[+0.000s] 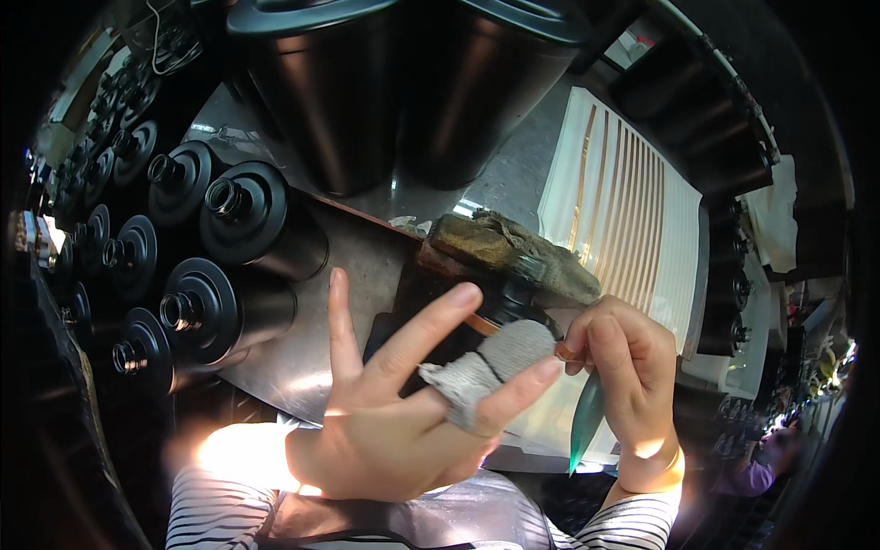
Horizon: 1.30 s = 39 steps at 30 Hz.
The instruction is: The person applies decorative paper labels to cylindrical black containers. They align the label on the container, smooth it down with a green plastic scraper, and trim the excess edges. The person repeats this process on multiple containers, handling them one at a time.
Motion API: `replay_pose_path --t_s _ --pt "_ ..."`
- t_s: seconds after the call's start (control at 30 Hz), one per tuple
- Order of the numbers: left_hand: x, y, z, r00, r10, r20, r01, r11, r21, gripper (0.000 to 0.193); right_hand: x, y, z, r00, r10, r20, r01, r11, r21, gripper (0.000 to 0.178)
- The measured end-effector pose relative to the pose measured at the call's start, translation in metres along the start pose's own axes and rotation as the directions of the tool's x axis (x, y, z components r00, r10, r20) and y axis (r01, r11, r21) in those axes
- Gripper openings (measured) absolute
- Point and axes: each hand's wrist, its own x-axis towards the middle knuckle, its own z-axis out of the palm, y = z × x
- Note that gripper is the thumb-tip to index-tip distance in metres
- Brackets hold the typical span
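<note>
Copper-coloured strip [481,324] is lying against the dark body of a black container [518,298], in front of the person and just beyond the left hand [394,435]. A short copper-coloured end [566,352] is showing at the right fingertips; the stretch between is being hidden by a finger, so continuity cannot be confirmed.

Left hand: fingers are spreading wide, palm down, closing on nothing visible. One finger is wearing a grey fabric cover [518,353] with a dark band and is reaching over the container; whether it is pressing cannot be told.

Right hand [632,376]: thumb and forefinger are pinching the copper-coloured end. A green pointed tool [585,422] is hanging below the same fingers, tip down.

Surroundings: a worn block [477,240] with ragged cloth is sitting just beyond the container's neck. Right of it, a pale sheet [678,266] is carrying parallel copper-coloured strips [632,211]. Black containers with threaded necks [225,312] are standing at left. Two larger black cylinders [321,101] are occupying the far side of the metal table [344,243].
</note>
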Motion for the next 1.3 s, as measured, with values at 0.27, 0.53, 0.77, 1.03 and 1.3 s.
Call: replay_pose_path --t_s 0.27,0.53,0.77,1.03,1.3 --pt "0.017 0.013 0.000 0.998 0.052 0.040 -0.050 0.998 -0.042 0.039 -0.004 0.006 -0.009 1.000 -0.002 -0.026 0.001 0.999 -0.040 0.022" --pt "-0.031 -0.023 0.026 0.880 -0.270 0.390 0.446 0.192 -0.874 0.089 -0.005 0.017 -0.010 1.000 -0.023 0.017 0.021 0.993 0.120 0.010" --pt "-0.003 -0.002 -0.004 0.989 -0.022 0.143 0.040 0.991 -0.126 0.050 -0.013 0.023 -0.018 1.000 -0.013 -0.019 0.015 0.995 0.098 0.005" --pt "0.015 0.023 0.009 0.999 0.043 0.017 -0.046 0.967 0.252 0.033 -0.013 0.026 -0.010 0.997 0.054 -0.050 -0.043 0.978 0.204 0.013" --pt "-0.009 0.002 0.000 0.944 -0.192 0.270 0.329 0.445 -0.833 0.076 -0.018 0.022 -0.010 0.996 0.064 -0.062 -0.052 0.981 0.188 0.011"
